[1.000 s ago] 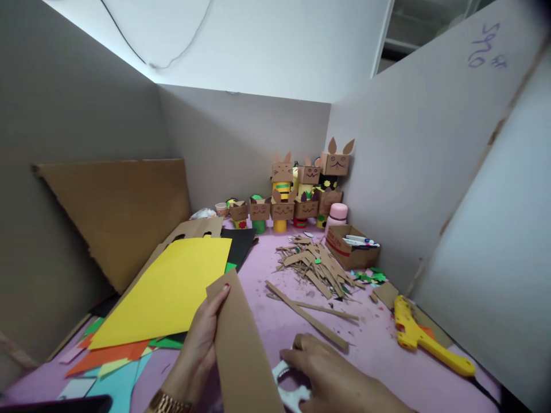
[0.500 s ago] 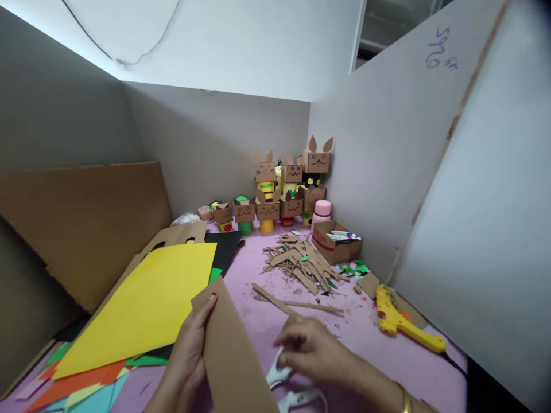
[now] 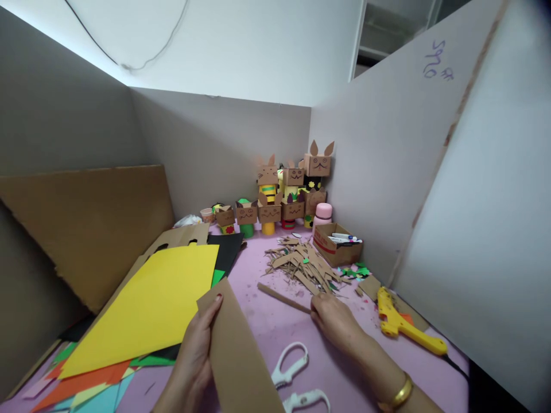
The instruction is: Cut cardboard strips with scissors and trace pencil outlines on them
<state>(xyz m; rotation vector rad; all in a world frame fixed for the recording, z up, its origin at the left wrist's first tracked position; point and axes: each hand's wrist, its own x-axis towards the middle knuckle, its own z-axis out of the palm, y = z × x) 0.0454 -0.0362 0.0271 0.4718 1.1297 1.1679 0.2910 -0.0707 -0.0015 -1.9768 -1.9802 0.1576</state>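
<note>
My left hand (image 3: 198,350) is closed around a long flat cardboard piece (image 3: 241,350), its thumb on the face near the upper end. White-handled scissors (image 3: 291,370) lie on the table just right of that piece; their blades are hidden. Further forward, my right hand (image 3: 333,321) has its fingers closed on the near end of a narrow cardboard strip (image 3: 282,297), which points left and away. Its fingertips are partly hidden by the hand. Beyond the strip is a heap of cardboard scraps (image 3: 297,258).
Yellow sheets (image 3: 150,304) and coloured paper lie left. Cardboard animal figures (image 3: 269,212) and a pink bottle (image 3: 322,213) stand at the back. An open box (image 3: 338,249) holds pens. A yellow glue gun (image 3: 404,327) with a cord lies right, beside the partition (image 3: 379,172).
My right hand has moved from the scissors forward and right to the strip. The scissors now lie free. My left hand still holds the cardboard piece.
</note>
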